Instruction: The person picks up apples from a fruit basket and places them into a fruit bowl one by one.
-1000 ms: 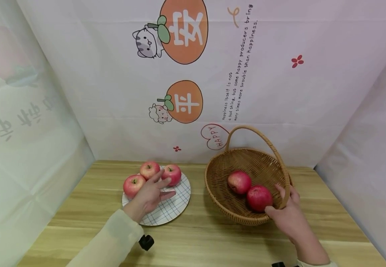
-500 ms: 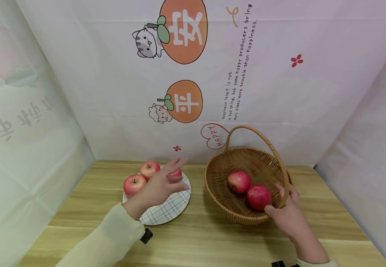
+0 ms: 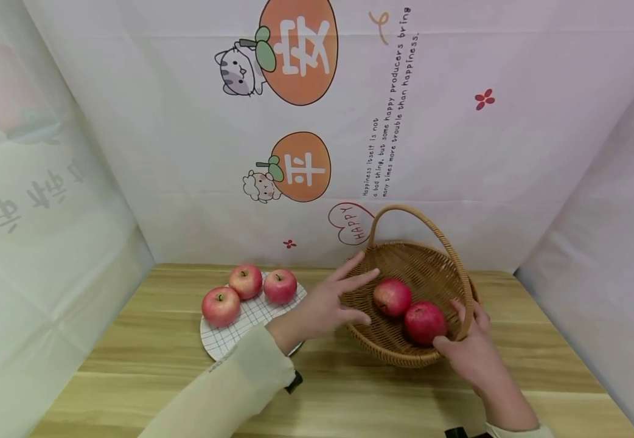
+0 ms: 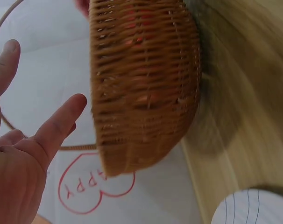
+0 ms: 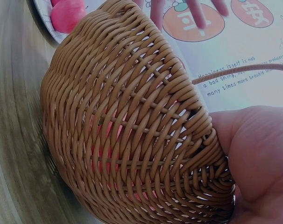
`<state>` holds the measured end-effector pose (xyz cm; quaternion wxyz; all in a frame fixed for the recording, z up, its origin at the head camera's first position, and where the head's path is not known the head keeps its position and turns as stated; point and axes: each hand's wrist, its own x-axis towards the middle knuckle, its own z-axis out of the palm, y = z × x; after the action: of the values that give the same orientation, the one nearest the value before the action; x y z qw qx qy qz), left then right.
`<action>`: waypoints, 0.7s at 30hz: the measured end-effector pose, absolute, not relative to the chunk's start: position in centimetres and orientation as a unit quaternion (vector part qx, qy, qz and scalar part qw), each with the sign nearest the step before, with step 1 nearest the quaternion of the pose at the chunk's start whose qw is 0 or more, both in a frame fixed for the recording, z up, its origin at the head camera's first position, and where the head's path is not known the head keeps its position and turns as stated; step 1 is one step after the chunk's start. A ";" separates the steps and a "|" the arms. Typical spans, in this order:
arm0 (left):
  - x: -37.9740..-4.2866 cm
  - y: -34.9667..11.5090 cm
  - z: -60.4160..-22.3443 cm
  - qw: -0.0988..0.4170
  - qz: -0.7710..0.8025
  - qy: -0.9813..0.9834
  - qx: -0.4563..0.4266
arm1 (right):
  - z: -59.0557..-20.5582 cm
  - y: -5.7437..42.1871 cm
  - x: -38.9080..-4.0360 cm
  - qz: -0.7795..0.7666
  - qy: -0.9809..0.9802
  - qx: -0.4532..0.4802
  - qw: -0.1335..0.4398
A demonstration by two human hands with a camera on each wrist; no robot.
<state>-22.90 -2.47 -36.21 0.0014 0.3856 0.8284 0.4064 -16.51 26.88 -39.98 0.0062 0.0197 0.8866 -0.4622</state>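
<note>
My right hand grips the rim of a brown wicker basket near the foot of its handle, thumb inside the rim. Two red apples lie in the basket, one apple behind the other apple. My left hand holds nothing; its fingers are spread at the basket's left rim, above it. In the left wrist view the left hand shows apart from the basket wall. To its left, a round checked plate bears three red apples, partly hidden by my left sleeve.
The wooden tabletop runs under plate and basket. A white printed cloth stands behind, close to the basket. More white cloth hangs at the left and right. The basket's tall handle arches above its opening.
My left hand has moved right, from over the plate to the basket's left rim, with nothing in it. The plate's right apple shows fully again. The right hand and basket stay in place.
</note>
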 end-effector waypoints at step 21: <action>-24.6 6.9 -39.1 0.028 0.325 0.850 0.413 | -40.1 26.9 -16.7 -0.451 0.893 0.007 -0.004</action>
<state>-24.60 6.94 -39.07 0.0282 0.4134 0.8502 0.3246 -16.66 26.87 -40.08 -0.0037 0.0066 0.8926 -0.4508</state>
